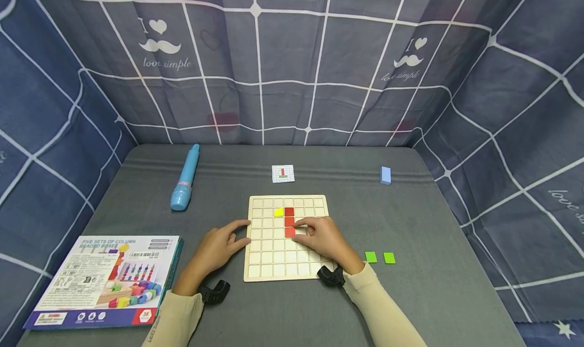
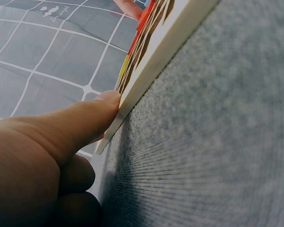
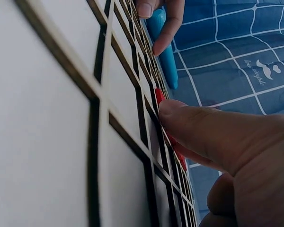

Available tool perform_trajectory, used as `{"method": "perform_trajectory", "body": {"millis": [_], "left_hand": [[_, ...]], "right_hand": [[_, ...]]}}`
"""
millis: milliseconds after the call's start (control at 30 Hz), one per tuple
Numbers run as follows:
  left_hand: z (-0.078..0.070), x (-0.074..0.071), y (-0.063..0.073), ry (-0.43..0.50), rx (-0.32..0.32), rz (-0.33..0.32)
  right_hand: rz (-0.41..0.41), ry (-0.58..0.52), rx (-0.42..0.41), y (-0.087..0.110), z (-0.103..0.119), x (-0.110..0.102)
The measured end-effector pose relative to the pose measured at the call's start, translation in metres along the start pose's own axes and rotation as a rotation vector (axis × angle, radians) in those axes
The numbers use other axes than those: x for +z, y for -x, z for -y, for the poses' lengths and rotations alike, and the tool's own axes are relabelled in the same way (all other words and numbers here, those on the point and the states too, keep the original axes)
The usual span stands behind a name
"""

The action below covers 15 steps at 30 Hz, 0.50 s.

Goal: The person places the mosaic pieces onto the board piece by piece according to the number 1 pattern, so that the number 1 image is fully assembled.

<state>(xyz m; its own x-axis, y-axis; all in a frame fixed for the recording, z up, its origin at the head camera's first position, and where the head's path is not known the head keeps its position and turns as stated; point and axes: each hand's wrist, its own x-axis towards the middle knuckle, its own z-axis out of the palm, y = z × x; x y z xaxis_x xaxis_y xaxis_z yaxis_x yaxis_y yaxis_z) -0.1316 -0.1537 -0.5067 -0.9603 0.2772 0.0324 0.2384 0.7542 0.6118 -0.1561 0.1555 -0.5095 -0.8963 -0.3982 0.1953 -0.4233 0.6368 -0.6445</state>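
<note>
A wooden grid board [image 1: 264, 266] lies on the table. My left hand [image 1: 217, 248] touches its left edge with thumb and index finger; in the left wrist view the thumb [image 2: 80, 118] presses against the board's side. My right hand [image 1: 321, 235] is over the board and pinches the lowest red square tile [image 1: 289, 232] between thumb and index finger, at its cell. Directly above it, two more red tiles [image 1: 289, 212] form a column. Left of the top one sits a yellow piece [image 1: 279, 212] with a slanted or rounded side, too small to tell which.
Two green square tiles [image 1: 371, 257] lie right of the board. A small pattern card [image 1: 283, 174] is behind it, and a blue rectangular piece [image 1: 386, 175] is at the back right. On the left are a blue microphone-shaped object [image 1: 184, 182] and a printed box [image 1: 105, 281].
</note>
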Motion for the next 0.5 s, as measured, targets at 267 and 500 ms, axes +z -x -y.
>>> {"method": "perform_trajectory", "body": {"millis": [267, 500], "left_hand": [[-0.0016, 0.0001, -0.0002, -0.004, -0.009, -0.007], [-0.0011, 0.0001, -0.0010, -0.007, -0.008, -0.003]], "right_hand": [[0.018, -0.007, 0.026, 0.0007, 0.0001, -0.0013], [0.022, 0.005, 0.004, 0.0009, 0.0003, -0.0010]]}}
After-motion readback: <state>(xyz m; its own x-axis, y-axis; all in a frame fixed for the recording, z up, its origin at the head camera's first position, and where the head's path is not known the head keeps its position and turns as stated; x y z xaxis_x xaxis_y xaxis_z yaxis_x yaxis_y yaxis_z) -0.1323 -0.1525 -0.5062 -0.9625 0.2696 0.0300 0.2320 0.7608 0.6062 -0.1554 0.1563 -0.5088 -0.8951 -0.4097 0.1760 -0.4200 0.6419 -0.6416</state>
